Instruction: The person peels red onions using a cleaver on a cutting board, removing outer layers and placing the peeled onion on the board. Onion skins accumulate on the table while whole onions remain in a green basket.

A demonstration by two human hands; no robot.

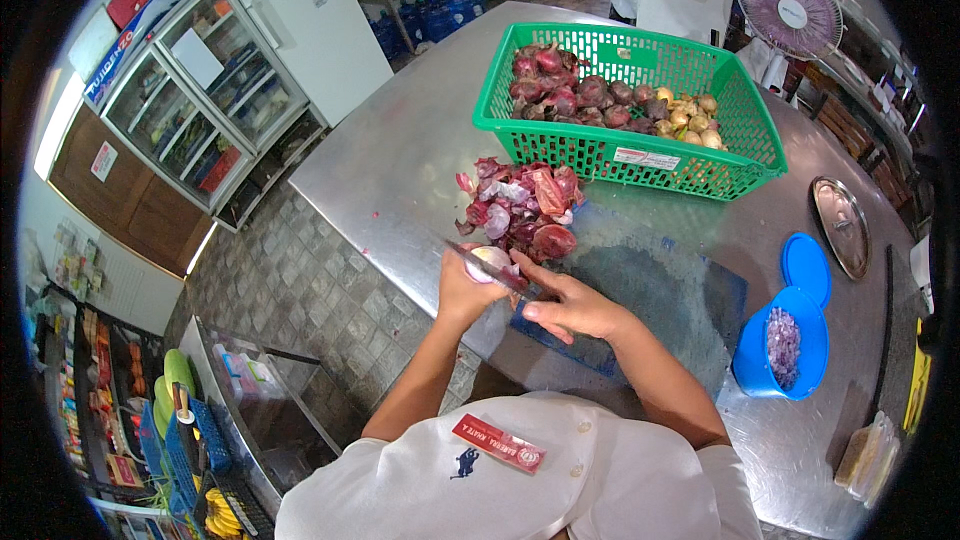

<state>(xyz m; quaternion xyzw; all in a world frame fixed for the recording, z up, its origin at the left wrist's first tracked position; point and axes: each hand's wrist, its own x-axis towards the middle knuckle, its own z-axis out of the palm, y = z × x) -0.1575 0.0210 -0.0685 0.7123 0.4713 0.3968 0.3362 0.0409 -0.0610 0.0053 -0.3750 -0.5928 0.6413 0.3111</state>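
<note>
My left hand [463,291] holds a partly peeled red onion [487,264], its pale flesh showing. A kitchen knife is in my right hand [581,306], and its blade [480,264] lies across the onion. Just beyond my hands is a heap of red onion skins [517,202] on the steel table. A worn blue cutting board [652,277] extends to the right, partly under my right forearm. At the right a blue plastic container [814,345] holds chopped red onion [782,349].
Behind the skins stands a green plastic basket [555,139] of red onions [562,82] and smaller pale onions [690,120]. A blue lid [805,268] and a steel lid [840,229] lie at the right of the steel table [390,157]. Its left edge borders the tiled floor.
</note>
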